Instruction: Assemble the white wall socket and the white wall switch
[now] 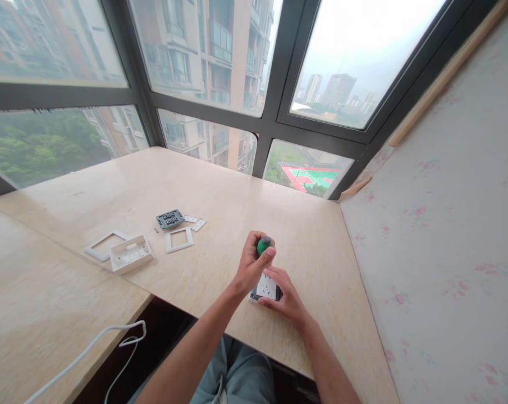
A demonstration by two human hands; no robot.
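My left hand (251, 264) is closed round the green handle of a screwdriver (264, 245), held upright over a white wall socket (265, 288). The socket lies flat on the beige stone worktop (220, 191), near its front edge. My right hand (284, 296) grips the socket from the right and front, fingers pressed on its edge. The screwdriver's shaft and tip are hidden behind my left hand.
Further left on the worktop lie a grey socket module (169, 219), a white frame (179, 239), a white back box (131, 254), another white frame (103, 245) and small white plates (196, 222). A white cable (110, 342) hangs at the lower left. A papered wall (447, 224) bounds the right.
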